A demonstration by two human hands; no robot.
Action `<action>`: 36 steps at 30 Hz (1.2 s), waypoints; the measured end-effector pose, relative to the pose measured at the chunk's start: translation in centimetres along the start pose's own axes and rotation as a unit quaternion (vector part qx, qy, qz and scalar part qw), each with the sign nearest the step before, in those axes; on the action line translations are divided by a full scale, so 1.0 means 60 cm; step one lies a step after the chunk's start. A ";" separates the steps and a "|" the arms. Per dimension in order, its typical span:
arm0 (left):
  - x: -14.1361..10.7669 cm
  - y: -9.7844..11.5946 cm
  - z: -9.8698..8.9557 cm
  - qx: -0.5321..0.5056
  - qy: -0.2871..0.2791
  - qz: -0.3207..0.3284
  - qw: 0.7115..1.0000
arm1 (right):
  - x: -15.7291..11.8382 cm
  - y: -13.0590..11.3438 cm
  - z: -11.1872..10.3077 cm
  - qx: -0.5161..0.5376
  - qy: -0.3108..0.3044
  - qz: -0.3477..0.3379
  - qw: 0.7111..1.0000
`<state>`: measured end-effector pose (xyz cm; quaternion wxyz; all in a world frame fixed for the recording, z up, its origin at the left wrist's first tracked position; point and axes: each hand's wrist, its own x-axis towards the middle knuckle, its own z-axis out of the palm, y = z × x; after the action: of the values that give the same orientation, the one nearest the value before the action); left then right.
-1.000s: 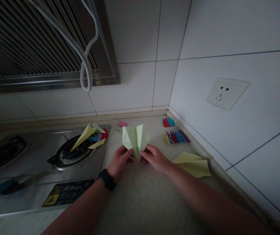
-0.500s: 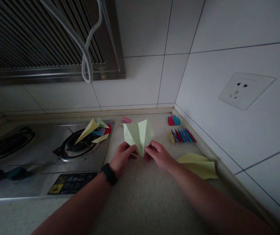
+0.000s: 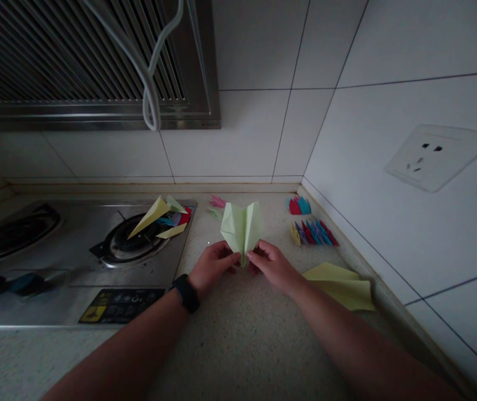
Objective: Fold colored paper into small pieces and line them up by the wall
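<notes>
A pale green folded sheet of paper (image 3: 242,225) is held up above the counter, its two wings spread in a V around a centre crease. My left hand (image 3: 218,260) pinches its lower left side between thumb and fingers. On the lower right side, my right hand (image 3: 269,262) grips it the same way, thumb near the crease. The fingers behind the paper are partly hidden. Just beyond it lie a small pink folded paper (image 3: 218,201) and a small pale green one (image 3: 215,213).
Yellow folded paper (image 3: 342,284) lies beside my right forearm. Several small coloured folded papers (image 3: 315,232) stand in a row, with a red and blue pair (image 3: 299,205) behind. More folded papers (image 3: 150,217) rest on the gas stove (image 3: 75,278). A range hood (image 3: 188,120) hangs above.
The wings of the green paper have come closer together, narrowing its V. My hands have drawn nearer to each other around the crease. The camera view has shifted slightly.
</notes>
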<state>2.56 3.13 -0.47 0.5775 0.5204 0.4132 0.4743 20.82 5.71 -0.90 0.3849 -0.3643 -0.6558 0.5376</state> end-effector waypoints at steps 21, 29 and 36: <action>0.000 -0.005 -0.001 0.035 0.006 0.008 0.999 | 0.007 0.025 -0.004 -0.034 0.013 0.020 0.999; 0.000 -0.003 0.000 0.032 0.022 0.010 0.999 | 0.006 0.025 -0.004 -0.049 0.034 0.022 0.998; 0.002 -0.006 -0.001 0.038 0.034 0.010 0.999 | 0.007 0.019 -0.003 -0.042 0.029 0.039 0.998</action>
<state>2.57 3.28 -0.81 0.5381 0.5296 0.4447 0.4818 20.85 6.36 -1.93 0.3669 -0.4208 -0.6518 0.5132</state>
